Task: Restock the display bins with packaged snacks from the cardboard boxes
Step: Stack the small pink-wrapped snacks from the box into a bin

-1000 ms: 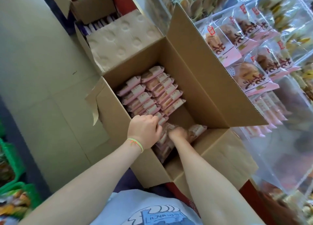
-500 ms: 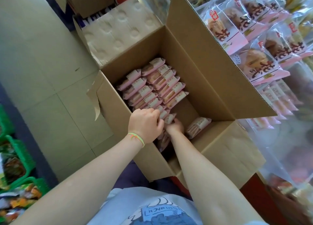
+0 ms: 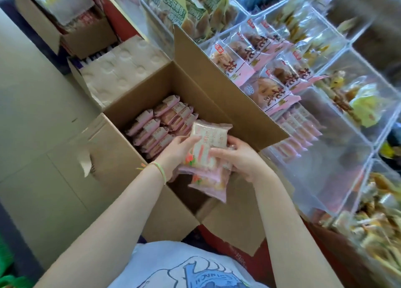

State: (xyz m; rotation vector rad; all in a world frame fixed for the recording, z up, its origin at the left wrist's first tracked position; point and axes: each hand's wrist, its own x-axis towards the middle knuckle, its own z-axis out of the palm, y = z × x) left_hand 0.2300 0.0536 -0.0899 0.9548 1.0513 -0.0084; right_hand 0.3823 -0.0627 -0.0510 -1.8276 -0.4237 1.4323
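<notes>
both hands over the near end of the open cardboard box (image 3: 121,179), holding a stack of pink snack packs (image 3: 206,155) between them. left hand (image 3: 180,153) closed on the stack's left edge, fingers wrapped under, thumb on top. right hand (image 3: 240,159) closed on the right edge, fingers curled across the top pack. the stack sits above the box rim, tilted, its lowest pack sagging out toward the near box flap.

more of the same packs (image 3: 160,127) stand on edge in rows at the far end of the box; the near end looks emptied.

target is likely the clear display bin (image 3: 338,149) just right of the box, where matching pink packs (image 3: 293,133) stand low against its front wall, with room above them. larger pink-label bags (image 3: 260,71) are heaped over the bin just beyond it.

handling, my read:
- packs are light; film wrap is slick, so a loose stack will shear sideways
- contents look like crisp biscuit or rice cracker, so treat as fragile; don't squeeze hard on the flat faces
- best hold is edge-to-edge compression from both sides plus fingers under the bottom pack, as now
- bottom pack looks the least secure; tuck it before moving across the raised box flap (image 3: 217,88)
- set down on edge, in line with the row in the bin
</notes>
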